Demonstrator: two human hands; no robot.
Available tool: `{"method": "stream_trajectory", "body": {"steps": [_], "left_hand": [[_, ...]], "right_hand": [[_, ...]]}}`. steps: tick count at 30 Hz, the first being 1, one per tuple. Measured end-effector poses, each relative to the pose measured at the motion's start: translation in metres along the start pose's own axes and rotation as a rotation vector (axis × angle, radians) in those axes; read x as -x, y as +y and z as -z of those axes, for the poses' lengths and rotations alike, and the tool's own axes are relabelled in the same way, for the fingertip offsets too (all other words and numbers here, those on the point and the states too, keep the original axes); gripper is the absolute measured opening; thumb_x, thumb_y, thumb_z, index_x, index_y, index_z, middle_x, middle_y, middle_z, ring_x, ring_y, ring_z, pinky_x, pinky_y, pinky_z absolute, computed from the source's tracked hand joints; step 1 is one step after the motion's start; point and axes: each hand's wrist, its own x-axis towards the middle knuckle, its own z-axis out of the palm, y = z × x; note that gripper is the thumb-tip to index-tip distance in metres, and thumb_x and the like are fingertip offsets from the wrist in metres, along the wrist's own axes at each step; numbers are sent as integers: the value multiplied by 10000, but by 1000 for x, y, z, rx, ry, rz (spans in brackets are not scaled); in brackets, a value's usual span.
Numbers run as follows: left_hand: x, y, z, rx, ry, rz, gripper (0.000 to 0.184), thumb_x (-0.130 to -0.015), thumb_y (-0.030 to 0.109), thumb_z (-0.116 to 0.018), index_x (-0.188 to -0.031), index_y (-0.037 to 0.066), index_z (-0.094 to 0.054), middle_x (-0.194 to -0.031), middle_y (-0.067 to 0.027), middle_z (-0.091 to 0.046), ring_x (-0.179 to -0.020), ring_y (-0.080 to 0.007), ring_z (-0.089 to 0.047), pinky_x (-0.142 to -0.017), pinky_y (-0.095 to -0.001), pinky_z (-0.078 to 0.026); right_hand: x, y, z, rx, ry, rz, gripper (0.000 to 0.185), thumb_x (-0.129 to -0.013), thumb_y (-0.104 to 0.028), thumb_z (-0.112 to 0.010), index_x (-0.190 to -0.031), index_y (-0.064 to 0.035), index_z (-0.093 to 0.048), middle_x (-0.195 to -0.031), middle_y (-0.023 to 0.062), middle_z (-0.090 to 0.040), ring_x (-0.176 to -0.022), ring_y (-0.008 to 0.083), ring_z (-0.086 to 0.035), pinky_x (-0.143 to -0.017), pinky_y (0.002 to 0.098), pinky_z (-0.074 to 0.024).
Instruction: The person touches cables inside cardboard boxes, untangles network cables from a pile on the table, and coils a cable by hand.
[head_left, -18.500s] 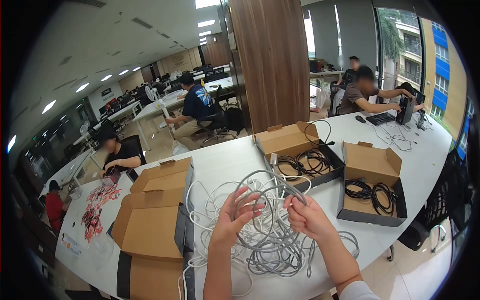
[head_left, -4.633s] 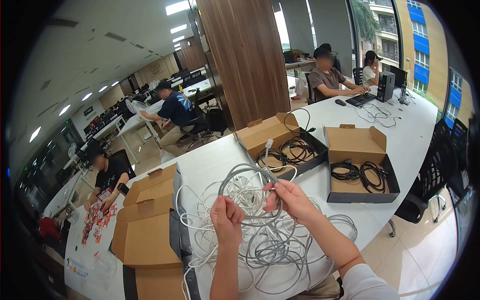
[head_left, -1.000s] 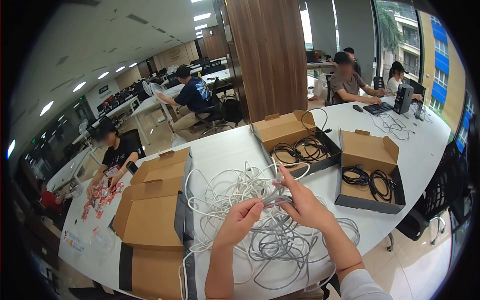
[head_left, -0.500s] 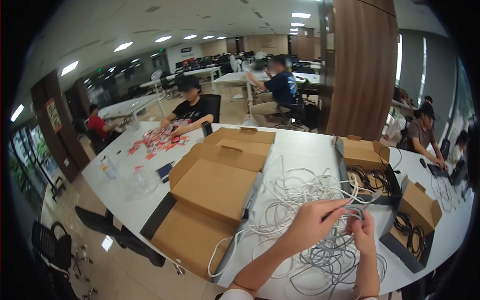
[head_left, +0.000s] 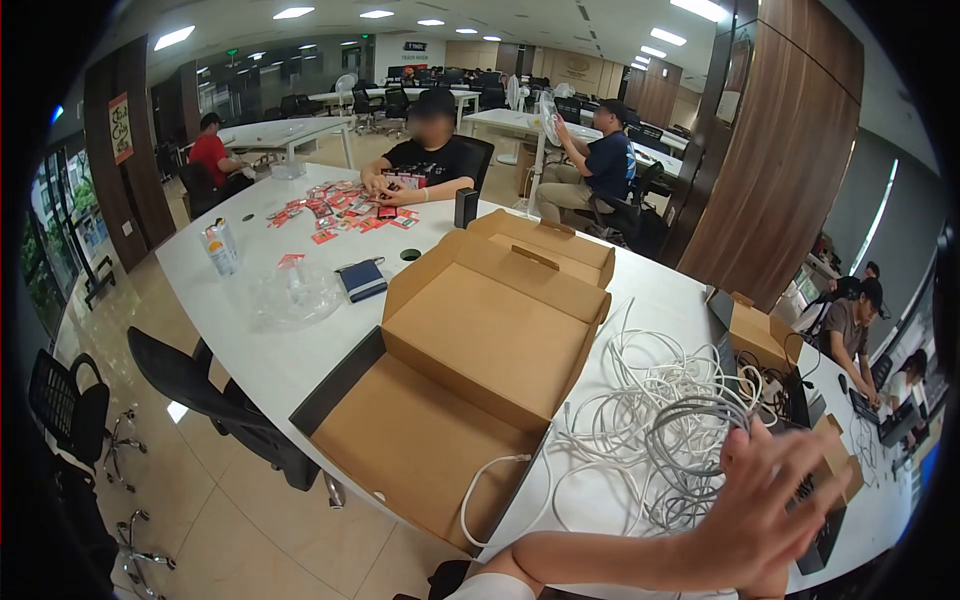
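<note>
Left hand (head_left: 755, 515): fingers splayed, motion-blurred, not wrapped round anything I can see. Right hand: mostly behind the left, can't tell its grip. Some fingertips (head_left: 737, 450) sit against the right edge of the gray coil (head_left: 697, 407); overlap too heavy to say which hand they belong to. Coil is several loops together, just left of my hands, over the cable pile.

Under and beyond it: white tangle (head_left: 645, 370), with loose gray loops (head_left: 685, 512) on its near side. All on the white table (head_left: 240, 350).

Left of the tangle: big box (head_left: 400, 430), lid up, brown inside. One white cable (head_left: 472, 495) loops over its near edge, plug resting inside. Another raised lid (head_left: 560, 250) behind it.

Right, partly behind my hand: two more boxes, far one (head_left: 765, 330) and near one (head_left: 845, 480). Dark cables visible in the far one.

Further left on the table: blue wallet (head_left: 362, 283), clear bag (head_left: 295, 300), can (head_left: 219, 248). Red packets (head_left: 345, 210) scattered past those; a co-worker in a black tee (head_left: 430, 160) has both hands on them. Small black box (head_left: 466, 208) upright by that co-worker's elbow.
</note>
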Motion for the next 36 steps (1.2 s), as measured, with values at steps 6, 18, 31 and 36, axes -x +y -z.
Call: {"method": "stream_trajectory", "body": {"steps": [6, 18, 31, 36], "left_hand": [[5, 17, -12, 164, 247, -163, 432, -768, 245, -642, -1171, 142, -527, -1220, -154, -444, -1061, -296, -455, -812, -440, -368], [0, 20, 23, 104, 207, -155, 419, -850, 363, -560, -1207, 151, -505, -1240, -165, -430, -1028, -289, -467, -790, -433, -382], [-1, 11, 30, 123, 75, -46, 539, -736, 220, -704, -1197, 150, -431, -1099, -117, -394, -835, -209, -487, -616, -355, -420], [-5, 3, 43, 172, -20, -84, 372, -767, 189, -681, -1086, 109, -507, -995, -89, -453, -761, -203, -500, -607, -349, -422]], "right_hand": [[-45, -121, -83, -306, -732, -311, 192, -996, -208, -450, -838, -104, -423, -571, -52, -345, -463, 47, -278, -407, 225, -230], [9, -132, -373, -806, -958, -997, 153, -1000, -221, -446, -910, -99, -453, -704, 19, -450, -652, 156, -494, -575, 295, -424], [39, -75, -413, 341, -1075, 80, 582, -940, -484, -460, -1066, 79, -541, -1040, 261, -622, -952, 367, -619, -821, 440, -474], [-11, -98, -354, 341, -1436, 19, 597, -962, -500, -405, -993, 71, -577, -1096, 291, -569, -979, 411, -575, -838, 442, -458]]}}
